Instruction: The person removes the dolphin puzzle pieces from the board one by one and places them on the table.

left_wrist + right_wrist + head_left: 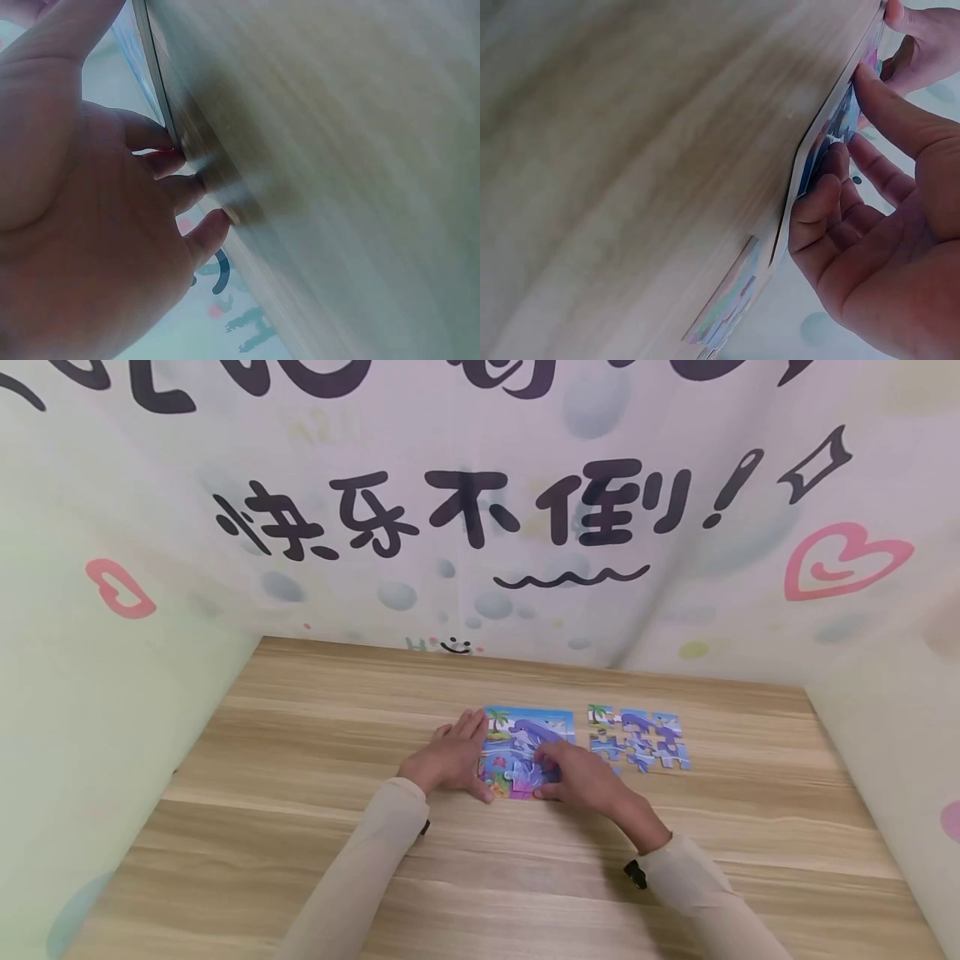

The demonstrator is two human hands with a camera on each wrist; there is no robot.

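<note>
A jigsaw board [540, 717] with a dolphin picture lies flat on the wooden table in the head view. My left hand [452, 758] rests along its left edge, fingers extended and thumb at the lower corner. In the left wrist view those fingertips touch the table beside the board's edge. On the board's lower part, my right hand [583, 777] pinches a purple puzzle piece [522, 774] between thumb and fingers. The right wrist view shows the right hand [889, 225] low over the board, its fingers hiding most of the piece.
Several loose puzzle pieces [639, 745] are spread on the table right of the board. The wooden table [315, 727] meets a printed white backdrop [465, 602] at its far edge, with pale walls at both sides.
</note>
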